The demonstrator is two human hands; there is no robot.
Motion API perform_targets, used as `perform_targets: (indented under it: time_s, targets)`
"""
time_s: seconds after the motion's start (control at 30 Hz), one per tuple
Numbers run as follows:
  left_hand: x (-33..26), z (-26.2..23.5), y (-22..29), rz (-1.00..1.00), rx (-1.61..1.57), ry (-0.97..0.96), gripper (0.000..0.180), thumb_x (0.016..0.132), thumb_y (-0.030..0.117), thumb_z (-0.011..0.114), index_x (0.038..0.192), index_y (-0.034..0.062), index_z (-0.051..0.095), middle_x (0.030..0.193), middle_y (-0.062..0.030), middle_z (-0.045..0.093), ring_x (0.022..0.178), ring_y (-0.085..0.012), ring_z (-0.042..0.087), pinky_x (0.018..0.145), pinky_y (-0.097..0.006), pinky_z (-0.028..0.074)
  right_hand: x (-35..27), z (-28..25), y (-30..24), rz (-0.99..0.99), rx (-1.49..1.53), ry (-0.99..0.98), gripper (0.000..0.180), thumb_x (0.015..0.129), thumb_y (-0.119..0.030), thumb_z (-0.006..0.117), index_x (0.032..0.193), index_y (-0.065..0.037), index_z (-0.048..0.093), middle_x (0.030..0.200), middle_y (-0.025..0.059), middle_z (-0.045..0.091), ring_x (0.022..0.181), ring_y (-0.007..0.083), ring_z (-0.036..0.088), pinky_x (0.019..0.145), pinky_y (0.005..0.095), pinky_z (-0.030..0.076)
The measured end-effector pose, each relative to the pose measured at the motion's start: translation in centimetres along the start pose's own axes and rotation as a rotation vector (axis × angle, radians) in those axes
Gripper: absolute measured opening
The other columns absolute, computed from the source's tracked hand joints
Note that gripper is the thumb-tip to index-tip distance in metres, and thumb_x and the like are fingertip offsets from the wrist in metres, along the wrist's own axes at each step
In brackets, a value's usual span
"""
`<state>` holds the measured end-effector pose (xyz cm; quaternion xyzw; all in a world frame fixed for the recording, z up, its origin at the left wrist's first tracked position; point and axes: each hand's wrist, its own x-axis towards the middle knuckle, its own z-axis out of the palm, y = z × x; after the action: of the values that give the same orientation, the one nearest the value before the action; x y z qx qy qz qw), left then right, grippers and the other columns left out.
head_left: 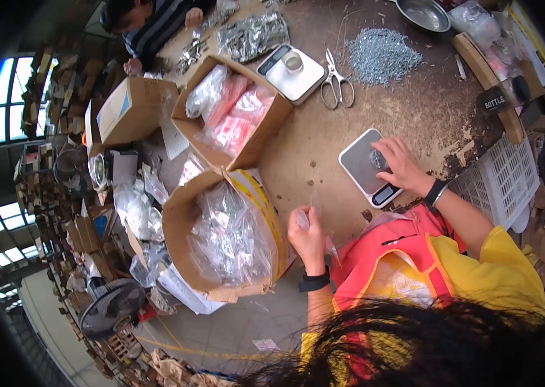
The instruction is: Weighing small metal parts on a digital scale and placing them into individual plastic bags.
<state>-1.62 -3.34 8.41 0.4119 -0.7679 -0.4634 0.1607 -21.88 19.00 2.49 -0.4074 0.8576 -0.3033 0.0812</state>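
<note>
Weighing small metal parts at the near edge of the counter point(324, 148).
The right hand point(401, 166) is resting its narrowed fingers on a little heap of metal parts point(377, 159) sitting on the scale point(364, 169), while the left hand point(308, 233) is pinching a small clear bag point(304, 216) just above a box point(221, 235) of filled bags standing off the counter's near-left edge.

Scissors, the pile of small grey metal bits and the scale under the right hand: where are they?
scissors point(337, 82), head view, on the crossing of the blades and handles.
pile of small grey metal bits point(382, 55), head view, on its middle.
scale point(357, 164), head view, on the bare grey platform left of the right hand point(400, 166).
</note>
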Motion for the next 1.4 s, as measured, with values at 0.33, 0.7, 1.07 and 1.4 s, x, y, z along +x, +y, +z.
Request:
perform_targets:
  time_s: [0.33, 0.7, 1.07, 1.4]
  targets:
    - [0.1, 1.2, -2.2, 0.031, -0.057, -0.022, 0.009, 0.095, 0.008, 0.070, 0.094, 0.0002, 0.067, 0.081, -0.0013, 0.064, 0.074, -0.0098, 0.057, 0.069, -0.027, 0.049, 0.7, 0.7, -0.2, -0.035, 0.131, 0.041, 0.057, 0.073, -0.016, 0.083, 0.121, -0.004, 0.055, 0.118, 0.0149, 0.054, 0.118, 0.0370, 0.052, 0.104, 0.0461, 0.045]
    - [-0.1, 0.7, -4.0, 0.009, 0.021, 0.063, 0.007, 0.095, 0.007, 0.066, 0.094, 0.0003, 0.065, 0.082, 0.0000, 0.061, 0.076, -0.0088, 0.053, 0.071, -0.026, 0.046, 2.9, -9.8, 10.6, 0.242, 0.118, -0.073, 0.051, 0.081, -0.009, 0.080, 0.125, -0.004, 0.055, 0.118, 0.0122, 0.057, 0.099, 0.0272, 0.063, 0.088, 0.0364, 0.055]
    - [-0.7, 0.9, -3.4, -0.111, -0.068, 0.095, 0.008, 0.097, 0.008, 0.065, 0.099, 0.0009, 0.064, 0.084, 0.0002, 0.060, 0.077, -0.0094, 0.054, 0.071, -0.026, 0.046, 0.5, -7.7, 8.8, 0.357, 0.182, -0.058, 0.039, 0.087, -0.007, 0.074, 0.121, -0.004, 0.057, 0.110, 0.0113, 0.061, 0.096, 0.0242, 0.064, 0.081, 0.0334, 0.054]
    - [-0.2, 0.9, -1.9, -0.051, -0.028, 0.127, 0.010, 0.093, 0.007, 0.069, 0.095, 0.0004, 0.062, 0.082, -0.0026, 0.062, 0.076, -0.0115, 0.057, 0.070, -0.030, 0.049, 0.4, -5.0, 4.9, 0.196, 0.212, 0.024, 0.064, 0.079, -0.012, 0.081, 0.135, -0.003, 0.050, 0.118, 0.0145, 0.060, 0.112, 0.0315, 0.060, 0.101, 0.0421, 0.047]
